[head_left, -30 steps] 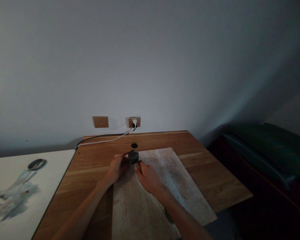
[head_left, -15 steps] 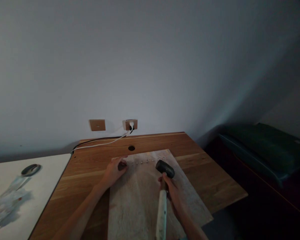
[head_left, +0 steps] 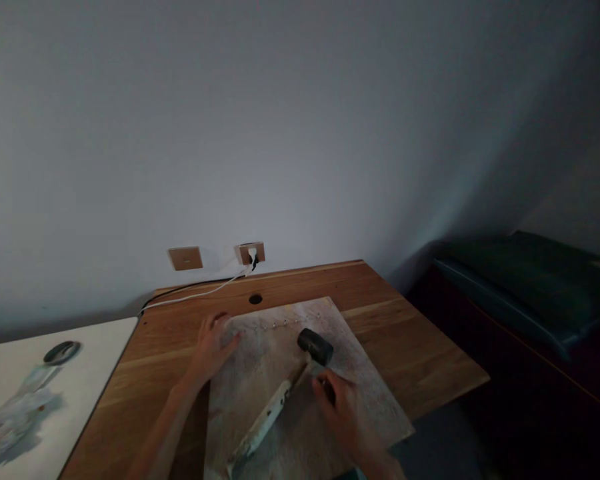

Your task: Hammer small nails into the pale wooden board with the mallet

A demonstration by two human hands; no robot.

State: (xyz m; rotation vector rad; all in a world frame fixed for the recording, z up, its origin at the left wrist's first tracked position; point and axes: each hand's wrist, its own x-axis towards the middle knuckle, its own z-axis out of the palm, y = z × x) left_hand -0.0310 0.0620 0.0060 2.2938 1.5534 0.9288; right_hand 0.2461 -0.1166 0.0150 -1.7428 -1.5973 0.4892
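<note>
A mallet (head_left: pixel 316 347) with a black head and a worn white-wrapped handle lies slantwise on a wooden board (head_left: pixel 260 387). My right hand (head_left: pixel 344 410) hovers at the board's right side, just below the mallet head and apart from the handle. Its fingers are loosely curled, with a gap by the thumb, and I see nothing in them. At the board's far left corner rests my left hand (head_left: pixel 213 350), thumb on top and fingers spread along the edge. A row of small shiny nails or screws (head_left: pixel 275 325) stands along the board's far end.
Beneath the board is a wooden table (head_left: pixel 395 327) with a round cable hole (head_left: pixel 255 299). Cables (head_left: pixel 200 294) run to a wall socket (head_left: pixel 250 254). On a white table (head_left: pixel 95 347) at left lie a roll of tape (head_left: pixel 61 353) and plastic bags (head_left: pixel 17 417). A dark cushioned seat (head_left: pixel 525 280) stands right.
My right hand has let go of the mallet, which now lies tilted on the board, its handle end swung left. My left hand has loosened, its fingers more spread. The view has shifted slightly.
</note>
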